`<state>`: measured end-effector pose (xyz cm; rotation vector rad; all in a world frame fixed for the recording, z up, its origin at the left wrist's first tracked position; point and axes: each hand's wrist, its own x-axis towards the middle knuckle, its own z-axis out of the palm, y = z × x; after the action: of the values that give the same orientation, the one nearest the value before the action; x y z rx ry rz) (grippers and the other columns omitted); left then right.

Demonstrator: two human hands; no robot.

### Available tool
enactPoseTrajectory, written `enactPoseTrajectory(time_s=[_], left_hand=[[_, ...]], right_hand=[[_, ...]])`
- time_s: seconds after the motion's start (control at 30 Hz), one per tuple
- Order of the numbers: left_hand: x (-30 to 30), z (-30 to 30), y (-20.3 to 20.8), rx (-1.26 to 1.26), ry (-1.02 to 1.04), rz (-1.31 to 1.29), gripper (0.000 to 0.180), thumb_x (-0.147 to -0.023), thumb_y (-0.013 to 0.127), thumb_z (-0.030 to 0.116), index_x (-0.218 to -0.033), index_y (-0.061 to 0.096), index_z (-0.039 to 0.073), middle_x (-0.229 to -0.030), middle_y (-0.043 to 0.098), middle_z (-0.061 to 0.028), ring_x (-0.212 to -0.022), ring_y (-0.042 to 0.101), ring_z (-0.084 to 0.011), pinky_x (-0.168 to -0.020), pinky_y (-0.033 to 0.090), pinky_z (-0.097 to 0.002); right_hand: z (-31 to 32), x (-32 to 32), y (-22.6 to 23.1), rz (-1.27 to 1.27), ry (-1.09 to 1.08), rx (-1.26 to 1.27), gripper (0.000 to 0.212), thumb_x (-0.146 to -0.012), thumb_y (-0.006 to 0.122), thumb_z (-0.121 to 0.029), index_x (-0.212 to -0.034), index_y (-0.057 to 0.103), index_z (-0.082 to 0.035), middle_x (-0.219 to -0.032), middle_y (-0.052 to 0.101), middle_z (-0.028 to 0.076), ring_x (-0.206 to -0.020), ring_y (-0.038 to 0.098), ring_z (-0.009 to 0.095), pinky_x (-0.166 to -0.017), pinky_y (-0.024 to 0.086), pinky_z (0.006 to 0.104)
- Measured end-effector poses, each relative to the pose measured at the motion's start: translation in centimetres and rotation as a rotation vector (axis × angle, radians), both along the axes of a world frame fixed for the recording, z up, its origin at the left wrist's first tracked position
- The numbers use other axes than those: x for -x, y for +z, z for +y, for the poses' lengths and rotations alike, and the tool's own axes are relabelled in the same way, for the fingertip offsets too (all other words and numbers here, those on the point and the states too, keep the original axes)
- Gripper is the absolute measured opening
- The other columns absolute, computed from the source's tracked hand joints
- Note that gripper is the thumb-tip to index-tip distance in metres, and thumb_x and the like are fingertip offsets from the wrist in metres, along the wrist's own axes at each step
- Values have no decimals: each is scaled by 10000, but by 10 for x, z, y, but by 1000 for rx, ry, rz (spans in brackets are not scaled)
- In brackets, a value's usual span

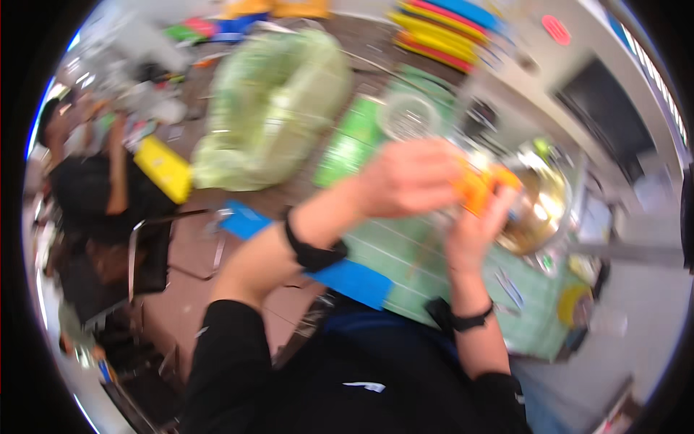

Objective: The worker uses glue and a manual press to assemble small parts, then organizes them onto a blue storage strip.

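Observation:
My left hand (408, 177) and my right hand (477, 235) are raised together over the light green table (394, 249). Between them is a small bright orange thing (473, 189), too smeared by motion for me to name its kind. The right hand's fingers are wrapped round it from below. At its left side, the left hand's fingers are closed and pressed against it. Just to the right of the hands, partly behind the right one, stands a shiny metal bowl (543, 206). A round whitish container (408, 117) sits beyond the left hand.
A large pale-green plastic bag (271, 108) lies open at the far left. Bright green packaging (352, 141) sits beside it. Stacked coloured boards (441, 32) stand at the back. Scissors-like tools (510, 288) lie on the right. Another person (108, 181) sits at the left.

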<state>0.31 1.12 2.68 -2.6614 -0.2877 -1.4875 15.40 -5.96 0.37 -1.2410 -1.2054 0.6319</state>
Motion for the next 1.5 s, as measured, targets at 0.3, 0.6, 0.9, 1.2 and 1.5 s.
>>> enactPoseTrajectory(time_s=[0.3, 0.6, 0.9, 1.2, 1.5], left_hand=[[-15, -15, 1, -15, 18, -46, 157, -745, 660, 110, -880, 633, 35, -951, 597, -94, -964, 639, -296, -848, 556, -424], [26, -46, 1, 692, 228, -249, 312, -896, 697, 142, -1157, 576, 22, -1163, 527, -159, -1033, 588, -336, -964, 455, -383], [29, -12, -6, 947, 120, 583, 129, -877, 620, 47, -982, 600, -26, -1016, 545, -200, -955, 585, -385, -793, 481, -467], [34, -57, -19, 844, 33, 350, 292, -816, 736, 130, -1036, 606, -10, -1011, 600, -179, -865, 620, -348, -749, 498, -429], [-25, -156, 52, 888, -330, 34, 319, -894, 694, 78, -1204, 660, 9, -885, 645, -110, -838, 688, -239, -768, 548, -332]], right_hand=[[3, -20, -30, 205, 59, -61, 352, -988, 415, -42, -1339, 425, -16, -1265, 495, 99, -1176, 497, 197, -1070, 386, 349], [0, -16, -24, 348, 64, 120, 321, -1066, 509, -240, -1361, 425, -146, -1190, 475, 15, -954, 521, 104, -872, 516, 354], [-64, -32, 25, 138, 457, 104, 180, -1035, 564, -116, -1202, 535, -56, -861, 602, 57, -727, 537, 141, -671, 458, 263], [-98, -46, 76, 51, 642, 215, 403, -1062, 461, -76, -1453, 408, 5, -1074, 687, 209, -890, 687, 220, -692, 589, 314], [-151, -88, 86, -32, 637, 241, 515, -1062, 469, -81, -1547, 313, -7, -1251, 639, 229, -1027, 693, 269, -742, 607, 337]])
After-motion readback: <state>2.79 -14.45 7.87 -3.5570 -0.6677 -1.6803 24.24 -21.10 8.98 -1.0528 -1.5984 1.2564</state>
